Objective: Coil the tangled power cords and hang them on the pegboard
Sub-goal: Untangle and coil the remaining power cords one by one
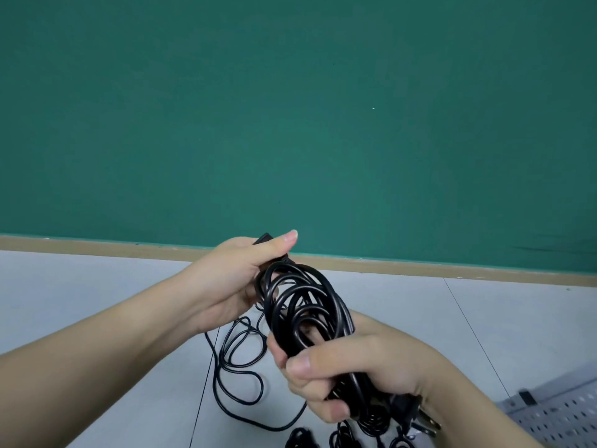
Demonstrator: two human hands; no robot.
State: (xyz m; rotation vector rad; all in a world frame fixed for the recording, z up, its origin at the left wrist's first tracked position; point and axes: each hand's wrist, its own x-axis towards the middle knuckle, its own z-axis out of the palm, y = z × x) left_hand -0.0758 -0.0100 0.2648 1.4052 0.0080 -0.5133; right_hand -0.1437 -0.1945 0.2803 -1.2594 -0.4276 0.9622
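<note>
Right hand (339,373) is clenching the lower end of the coil (307,312), fingers and thumb wrapped round the bundled loops; we are holding it up in front of the green wall (290,108). Left hand (245,273) is gripping the top of the coil, thumb pressing the connector (263,238) against the fingers. A plug (420,415) is sticking out below the right hand, beside the wrist.

A loose cord (235,367) is lying in open loops on the floor (97,302) under the left forearm. We cannot tell whether it is joined to the coil. More dark cords (371,425) are lying at the bottom edge, partly cut off. The pegboard (562,418) is lying at lower right, well apart from the coil.

Judgement: we are finishing one coil, not yet hanging it.

Notes for doing this step well:
- The loops are looking uneven; we are advising that the left hand even them out while the right keeps the bundle pinched.
- Both ends ought to sit tight against the coil so nothing is dangling.
- One clear loop should stay open at the top for the peg.
- The loops may spring apart if either grip slackens.
</note>
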